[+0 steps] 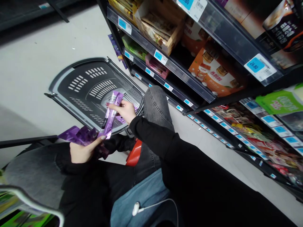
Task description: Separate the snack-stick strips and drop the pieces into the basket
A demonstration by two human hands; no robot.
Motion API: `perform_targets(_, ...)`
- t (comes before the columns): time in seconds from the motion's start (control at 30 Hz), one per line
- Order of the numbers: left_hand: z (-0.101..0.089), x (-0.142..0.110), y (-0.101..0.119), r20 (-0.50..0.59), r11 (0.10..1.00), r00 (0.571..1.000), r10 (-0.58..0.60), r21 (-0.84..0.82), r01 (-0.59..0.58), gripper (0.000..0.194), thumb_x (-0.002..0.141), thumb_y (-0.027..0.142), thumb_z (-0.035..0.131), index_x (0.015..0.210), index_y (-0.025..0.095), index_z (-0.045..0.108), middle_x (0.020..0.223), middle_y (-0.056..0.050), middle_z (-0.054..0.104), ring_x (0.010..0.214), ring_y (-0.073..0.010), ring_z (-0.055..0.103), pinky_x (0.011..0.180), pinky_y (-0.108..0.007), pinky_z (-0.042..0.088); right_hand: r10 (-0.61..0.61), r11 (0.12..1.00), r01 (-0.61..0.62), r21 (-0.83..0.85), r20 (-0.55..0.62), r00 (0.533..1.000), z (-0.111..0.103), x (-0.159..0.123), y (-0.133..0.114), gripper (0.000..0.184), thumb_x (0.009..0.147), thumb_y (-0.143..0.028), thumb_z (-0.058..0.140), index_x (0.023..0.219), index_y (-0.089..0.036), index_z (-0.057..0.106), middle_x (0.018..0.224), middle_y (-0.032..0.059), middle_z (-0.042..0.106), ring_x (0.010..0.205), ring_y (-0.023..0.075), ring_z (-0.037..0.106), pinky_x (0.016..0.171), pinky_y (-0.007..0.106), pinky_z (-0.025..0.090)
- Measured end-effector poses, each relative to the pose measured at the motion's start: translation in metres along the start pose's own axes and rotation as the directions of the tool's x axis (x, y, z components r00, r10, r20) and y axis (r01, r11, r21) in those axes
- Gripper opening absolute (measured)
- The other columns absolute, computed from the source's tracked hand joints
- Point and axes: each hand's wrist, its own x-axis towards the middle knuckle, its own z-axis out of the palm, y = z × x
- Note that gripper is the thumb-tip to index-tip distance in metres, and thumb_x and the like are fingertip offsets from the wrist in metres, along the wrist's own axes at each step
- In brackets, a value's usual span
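Observation:
My left hand is closed around a bunch of shiny purple packets above my left thigh. A long, slim purple stick packet is pinched in my right hand, fingers near its upper part. Its lower end meets the thumb of my left hand. Beneath my right hand stands a dark grey shopping basket with slotted walls. Other purple packaging shows inside it, partly hidden by my hand.
Shelves with blue price labels run along the right. They hold an orange box, an open carton of packets and a green pack. A red object lies by my legs. A white earphone hangs at my front.

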Motion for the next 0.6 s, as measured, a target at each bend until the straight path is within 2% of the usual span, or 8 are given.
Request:
perform_targets(0.17,-0.006,0.002,0.001,0.093,0.999,0.995,0.031,-0.016,-0.029,0.027,0.036,0.031,0.076,0.045,0.017,0.056,0.044,0.005,0.053,0.041,-0.0095,0.047,0.037,-0.019,0.043,0.047,0.998,-0.044,0.041,-0.074,0.996,-0.007,0.003,-0.006,0.035,0.060,-0.046,0.067,0.064,-0.013,0.055,0.048,-0.0064,0.043,0.041,0.0048,0.041,0.040,0.017,0.038)
perform_targets(0.27,-0.011,0.004,-0.002,0.115,0.998,0.991,0.063,-0.037,-0.059,0.025,0.036,0.029,0.076,0.047,0.017,0.057,0.046,0.006,0.054,0.044,-0.0082,0.048,0.041,-0.017,0.044,-0.023,0.999,0.028,0.043,-0.118,0.993,-0.008,0.004,-0.008,0.033,0.064,-0.045,0.063,0.066,-0.014,0.054,0.049,-0.0074,0.040,0.042,0.0036,0.038,0.041,0.015,0.035)
perform_targets(0.37,-0.015,0.004,-0.005,0.151,0.996,0.986,0.070,-0.058,-0.061,0.025,0.036,0.028,0.077,0.047,0.017,0.057,0.047,0.006,0.055,0.045,-0.0088,0.049,0.042,-0.018,0.045,-0.127,0.990,0.117,-0.084,-0.127,0.984,-0.012,0.006,-0.012,0.032,0.064,-0.043,0.064,0.059,-0.016,0.048,0.049,-0.0087,0.036,0.044,0.0029,0.034,0.041,0.014,0.031)
perform_targets(0.5,-0.020,0.006,-0.007,0.203,0.994,0.979,-0.006,-0.110,0.029,0.025,0.037,0.026,0.077,0.053,0.016,0.061,0.045,0.004,0.058,0.043,-0.0119,0.052,0.041,-0.022,0.047,-0.202,0.934,0.180,-0.308,-0.040,0.979,-0.020,0.010,-0.022,0.044,0.065,-0.045,0.063,0.050,-0.017,0.033,0.047,-0.0091,0.026,0.046,0.0032,0.033,0.044,0.014,0.029)
perform_targets(0.6,-0.022,0.006,-0.009,0.170,0.955,0.981,-0.096,-0.261,0.139,0.024,0.040,0.021,0.075,0.058,0.015,0.060,0.042,0.004,0.055,0.037,-0.0121,0.049,0.036,-0.023,0.044,-0.171,0.912,0.197,-0.359,0.103,0.980,-0.025,0.011,-0.031,0.047,0.067,-0.047,0.061,0.049,-0.017,0.029,0.046,-0.0088,0.022,0.044,0.0029,0.031,0.044,0.014,0.028)
